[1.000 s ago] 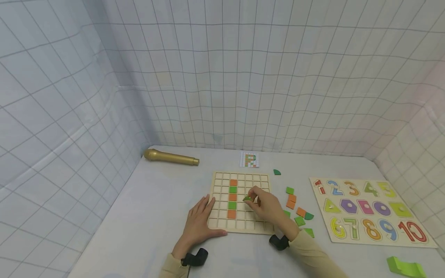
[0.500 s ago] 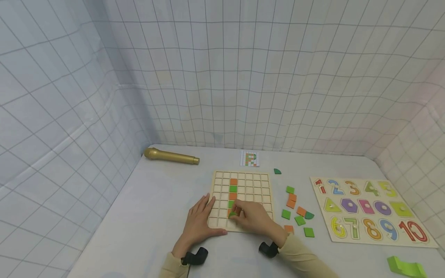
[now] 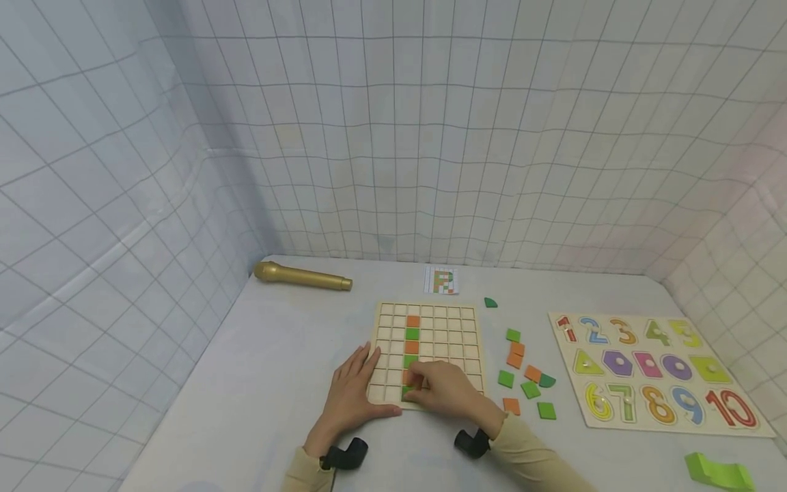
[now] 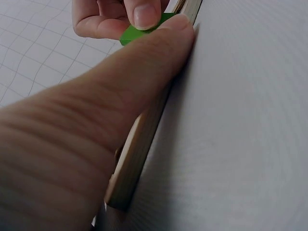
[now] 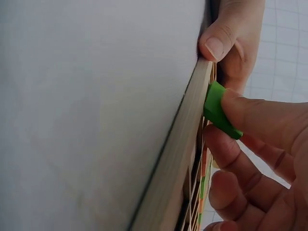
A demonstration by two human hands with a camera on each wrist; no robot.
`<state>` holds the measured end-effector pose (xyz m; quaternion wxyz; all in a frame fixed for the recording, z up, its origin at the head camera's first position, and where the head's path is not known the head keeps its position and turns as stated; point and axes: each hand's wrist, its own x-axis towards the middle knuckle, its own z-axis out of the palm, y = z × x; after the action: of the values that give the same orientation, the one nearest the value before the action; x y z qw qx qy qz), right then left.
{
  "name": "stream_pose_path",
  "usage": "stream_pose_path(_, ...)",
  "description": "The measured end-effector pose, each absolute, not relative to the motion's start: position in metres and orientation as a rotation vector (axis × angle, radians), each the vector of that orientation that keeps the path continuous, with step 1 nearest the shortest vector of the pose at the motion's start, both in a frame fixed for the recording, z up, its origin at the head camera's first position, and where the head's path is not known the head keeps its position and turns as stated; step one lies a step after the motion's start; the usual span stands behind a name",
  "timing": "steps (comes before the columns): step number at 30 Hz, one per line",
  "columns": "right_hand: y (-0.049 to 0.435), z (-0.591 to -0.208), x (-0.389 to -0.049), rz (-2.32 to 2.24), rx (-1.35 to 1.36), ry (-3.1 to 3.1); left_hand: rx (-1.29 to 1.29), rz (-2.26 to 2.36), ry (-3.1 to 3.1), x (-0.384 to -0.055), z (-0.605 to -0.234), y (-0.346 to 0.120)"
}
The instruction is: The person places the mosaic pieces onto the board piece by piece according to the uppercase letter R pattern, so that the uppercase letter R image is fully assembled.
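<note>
A wooden grid board point(image 3: 386, 394) lies on the table, its one column filled with alternating orange and green square tiles. My right hand point(image 3: 445, 388) pinches a green tile point(image 5: 219, 110) between thumb and fingers at the bottom cell of that column. In the right wrist view the tile is tilted, one edge at the board's grid. My left hand point(image 3: 352, 395) rests at the board's lower left corner, fingers straight along the left side and thumb along the front edge. The left wrist view shows the green tile point(image 4: 139, 33) just beyond the left thumb.
Several loose green and orange tiles point(image 3: 515, 360) lie right of the board. A pattern card point(image 3: 441, 281) and a green quarter-circle piece point(image 3: 490, 302) are behind it. A number puzzle board point(image 3: 658, 376) and a green block point(image 3: 718, 471) lie far right; a gold microphone point(image 3: 302, 276) lies back left.
My right hand has carried the green tile left and toward the front, from over the board's middle to the bottom of the tile column. The left hand has stayed in place.
</note>
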<state>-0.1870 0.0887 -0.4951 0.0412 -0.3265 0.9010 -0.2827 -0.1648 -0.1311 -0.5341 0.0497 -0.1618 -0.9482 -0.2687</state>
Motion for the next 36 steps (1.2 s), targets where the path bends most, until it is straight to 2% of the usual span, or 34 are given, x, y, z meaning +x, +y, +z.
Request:
stream_pose_path(8,0.088,-0.497,-0.187,-0.861,-0.969,2.769,-0.522,-0.812,-2.854,-0.165,-0.535,-0.132)
stream_pose_path(29,0.104,-0.491,-0.192,-0.811,-1.166,2.644,-0.501,-0.831,-2.882,-0.165,-0.533,-0.132)
stream_pose_path(36,0.12,-0.492,-0.198,-0.921,-1.081,2.66,-0.494,-0.831,-2.892,-0.165,-0.533,-0.131)
